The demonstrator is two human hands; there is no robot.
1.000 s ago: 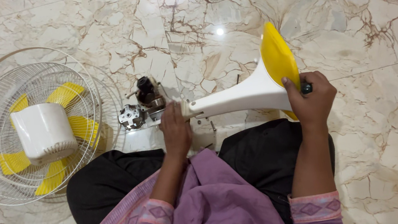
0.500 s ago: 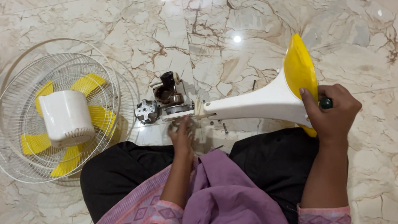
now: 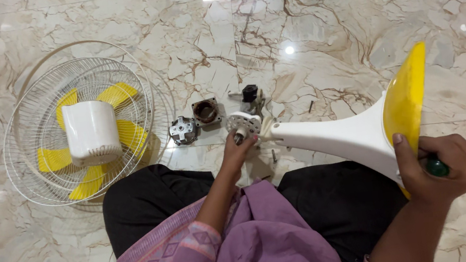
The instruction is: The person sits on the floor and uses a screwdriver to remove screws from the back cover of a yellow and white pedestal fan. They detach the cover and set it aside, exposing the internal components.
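Fan stand [image 3: 334, 136], white with a yellow base [image 3: 405, 98], lies on its side across our lap, just above the marble floor [image 3: 349, 16]. Its long axis runs roughly level from the narrow neck, near our left hand [image 3: 239, 151], out to the wide base at our right hand [image 3: 436, 168]. The base stands on edge, its yellow underside facing right.

Our right hand wraps the lower rim of that base, thumb pressed on the yellow face, and its fingers also close around a small dark green handle [image 3: 437, 167]; we cannot tell what tool it belongs to. Our left hand sits at the neck end, fingers curled around a small white round part [image 3: 243, 125] fixed there, a firm but partial grip with the fingertips showing.

Taking the stand as landmark: just beyond its neck, on the floor, lie a dark square motor piece [image 3: 206, 111], a silver round motor piece [image 3: 184, 130] and a small black part [image 3: 249, 93]. Farther off past the neck end rests a wire fan guard [image 3: 28, 150] with yellow blades [image 3: 116, 95] and a white cup-shaped cover [image 3: 91, 132] on top.

So the left hand is the nearer one to the neck and the loose parts, while the right steadies the far heavy end.
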